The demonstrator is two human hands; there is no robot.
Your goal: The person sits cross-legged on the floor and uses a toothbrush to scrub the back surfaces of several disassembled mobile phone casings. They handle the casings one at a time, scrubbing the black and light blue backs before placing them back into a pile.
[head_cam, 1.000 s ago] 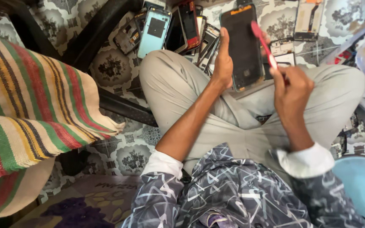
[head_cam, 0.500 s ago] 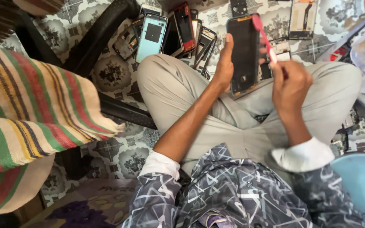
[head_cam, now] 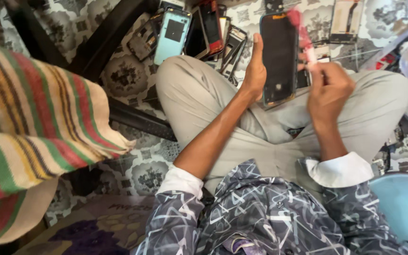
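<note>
Two hands, one dark phone, one red tool, and a heap of phone parts on the floor.

One left hand (head_cam: 255,71) holds one dark phone (head_cam: 279,56) upright; one right hand (head_cam: 329,87) holds one red-tipped tool (head_cam: 303,33), blurred, at the phone's edge. On the patterned floor (head_cam: 133,80) beyond the knees lies a pile of about six phones and frames, overlapping so the exact count cannot be told: one light-blue back cover (head_cam: 172,35) and one red-edged phone (head_cam: 211,26) stand out. One more pale panel (head_cam: 344,21) lies apart at the upper right. One striped cloth (head_cam: 34,132) fills the left, and one blue round thing (head_cam: 404,208) shows at the lower right.
</note>
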